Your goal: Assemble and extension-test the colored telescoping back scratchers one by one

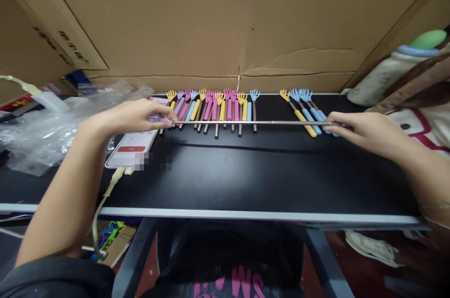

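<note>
A telescopic back scratcher (246,122) is stretched out level above the black table, its thin metal rod spanning both hands. My left hand (140,115) pinches its purple end, mostly covered by the fingers. At the other end, my right hand (360,130) is closed round the rod, hiding most of that grip. Behind the rod lies a row of short back scratchers with pink, yellow, purple and blue claw heads (220,97). Beside my right hand rest a yellow-handled back scratcher (305,123) and several blue ones (312,113).
A phone (131,150) with a plugged-in cable (114,181) lies left, near crumpled clear plastic bags (38,134). Cardboard (211,21) walls the back. A white bottle (383,78) with a green top leans at right. The table's pale front edge (225,214) runs across.
</note>
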`<state>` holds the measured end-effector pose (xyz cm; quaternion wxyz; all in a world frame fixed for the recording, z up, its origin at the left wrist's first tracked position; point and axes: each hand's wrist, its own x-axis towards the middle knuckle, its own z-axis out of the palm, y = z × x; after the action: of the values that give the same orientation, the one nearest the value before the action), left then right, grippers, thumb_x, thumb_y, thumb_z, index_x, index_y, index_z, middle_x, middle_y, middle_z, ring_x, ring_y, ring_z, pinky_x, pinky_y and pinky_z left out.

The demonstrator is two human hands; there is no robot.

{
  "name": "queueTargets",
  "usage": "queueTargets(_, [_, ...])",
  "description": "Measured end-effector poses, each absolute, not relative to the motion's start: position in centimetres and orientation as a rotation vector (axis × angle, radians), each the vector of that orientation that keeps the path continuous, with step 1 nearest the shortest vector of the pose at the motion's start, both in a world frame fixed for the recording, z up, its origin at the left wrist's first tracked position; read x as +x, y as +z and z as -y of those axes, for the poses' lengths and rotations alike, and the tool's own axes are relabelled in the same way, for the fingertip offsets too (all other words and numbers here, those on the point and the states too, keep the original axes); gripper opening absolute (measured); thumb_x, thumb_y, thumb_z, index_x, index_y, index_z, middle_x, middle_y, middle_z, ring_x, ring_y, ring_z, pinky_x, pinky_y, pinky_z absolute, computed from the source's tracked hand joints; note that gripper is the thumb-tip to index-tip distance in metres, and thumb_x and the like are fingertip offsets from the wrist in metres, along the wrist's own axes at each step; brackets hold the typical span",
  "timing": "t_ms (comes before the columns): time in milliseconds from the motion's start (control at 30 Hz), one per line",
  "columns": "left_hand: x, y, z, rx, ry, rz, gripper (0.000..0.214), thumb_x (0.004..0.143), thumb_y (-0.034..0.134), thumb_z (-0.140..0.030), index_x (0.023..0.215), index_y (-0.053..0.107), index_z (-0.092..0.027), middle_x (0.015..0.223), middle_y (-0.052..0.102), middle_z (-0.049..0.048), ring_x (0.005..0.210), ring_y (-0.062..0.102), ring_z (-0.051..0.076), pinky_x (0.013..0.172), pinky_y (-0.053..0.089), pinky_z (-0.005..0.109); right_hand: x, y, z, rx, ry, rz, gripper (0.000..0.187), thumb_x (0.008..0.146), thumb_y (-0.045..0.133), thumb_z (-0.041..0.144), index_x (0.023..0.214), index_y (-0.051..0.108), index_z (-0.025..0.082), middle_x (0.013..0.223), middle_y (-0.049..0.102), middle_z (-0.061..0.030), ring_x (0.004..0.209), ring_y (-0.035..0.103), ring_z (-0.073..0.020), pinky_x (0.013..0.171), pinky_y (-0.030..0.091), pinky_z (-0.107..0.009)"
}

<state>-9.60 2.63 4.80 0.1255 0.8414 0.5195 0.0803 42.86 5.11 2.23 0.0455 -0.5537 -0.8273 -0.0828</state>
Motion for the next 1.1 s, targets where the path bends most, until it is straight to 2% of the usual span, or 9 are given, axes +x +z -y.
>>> queueTargets(67, [-9.4,4.9,-2.6,2.402,0.121,-1.468,0.040,0.083,0.056,-0.054,0.100,0.074,-0.022,0.100,0.073,0.0062,0.090,0.066,0.023,0.079,0.047,0.031,43.0,2.1,-5.3,-1.674,-0.170,2.529,0.080,0.078,0.014,0.091,0.084,0.061,0.027,0.063,0.061,-0.0045,0.054,0.055,-0.0211,0.053,0.032,-0.030])
queueTargets(133, [-9.1,5.1,-2.5,2.395,0.096,-1.454,0.044,0.084,0.054,-0.056,0.101,0.074,-0.021,0.100,0.072,0.0071,0.090,0.065,0.023,0.079,0.047,0.031,43.0,2.0,-5.5,-1.670,-0.099,2.529,0.082,0.076,0.016,0.093,0.083,0.063,0.026,0.063,0.062,-0.0043,0.054,0.055,-0.0206,0.053,0.034,-0.030])
queueTargets(267, [-8.8,5.4,-2.4,2.450,0.102,-1.496,0.044,0.086,0.050,-0.057,0.089,0.072,-0.019,0.085,0.069,0.0054,0.076,0.060,0.019,0.066,0.042,0.026,43.0,1.9,-5.7,-1.637,-0.083,2.527,0.085,0.075,0.017,0.095,0.084,0.065,0.025,0.063,0.063,-0.0043,0.053,0.054,-0.0197,0.053,0.035,-0.030])
queueTargets(400, [-9.3,5.7,-2.4,2.411,0.099,-1.429,0.044,0.088,0.048,-0.054,0.084,0.072,-0.018,0.078,0.068,0.0039,0.072,0.059,0.017,0.066,0.042,0.024,43.2,1.8,-5.6,-1.574,-0.204,2.545,0.087,0.078,0.010,0.092,0.085,0.065,0.025,0.061,0.062,-0.0047,0.051,0.054,-0.0199,0.051,0.034,-0.030])
queueTargets(600, [-10.1,6.7,-2.0,2.312,0.100,-1.504,0.044,0.086,0.049,-0.056,0.088,0.074,-0.019,0.086,0.071,0.0044,0.079,0.061,0.019,0.071,0.044,0.025,43.0,2.0,-5.5,-1.354,-0.598,2.544,0.073,0.093,0.009,0.074,0.078,0.059,0.024,0.073,0.070,-0.0072,0.064,0.063,-0.0231,0.053,0.033,-0.030])
queueTargets(733, [-11.0,6.9,-2.0,2.303,0.099,-1.555,0.048,0.087,0.047,-0.061,0.091,0.073,-0.020,0.090,0.071,0.0038,0.083,0.062,0.020,0.074,0.046,0.026,43.0,2.4,-5.4,-1.288,-0.827,2.509,0.065,0.098,0.011,0.066,0.076,0.056,0.024,0.073,0.069,-0.0070,0.064,0.062,-0.0238,0.055,0.033,-0.032])
queueTargets(967, [-14.3,6.8,-2.4,2.174,0.102,-1.780,0.056,0.076,0.051,-0.069,0.095,0.074,-0.022,0.097,0.074,0.0039,0.093,0.064,0.022,0.080,0.046,0.028,48.0,2.2,-5.5,-1.526,-0.780,2.373,0.058,0.095,0.015,0.065,0.081,0.056,0.026,0.075,0.067,-0.0080,0.062,0.056,-0.0235,0.053,0.034,-0.032])
queueTargets(1100, [-14.0,7.4,-2.2,2.156,0.187,-1.810,0.056,0.073,0.054,-0.069,0.096,0.074,-0.022,0.102,0.075,0.0035,0.098,0.066,0.023,0.085,0.046,0.029,49.7,2.1,-6.0,-1.590,-0.858,2.314,0.053,0.095,0.019,0.059,0.082,0.058,0.025,0.079,0.064,-0.0101,0.063,0.050,-0.0232,0.052,0.028,-0.032])
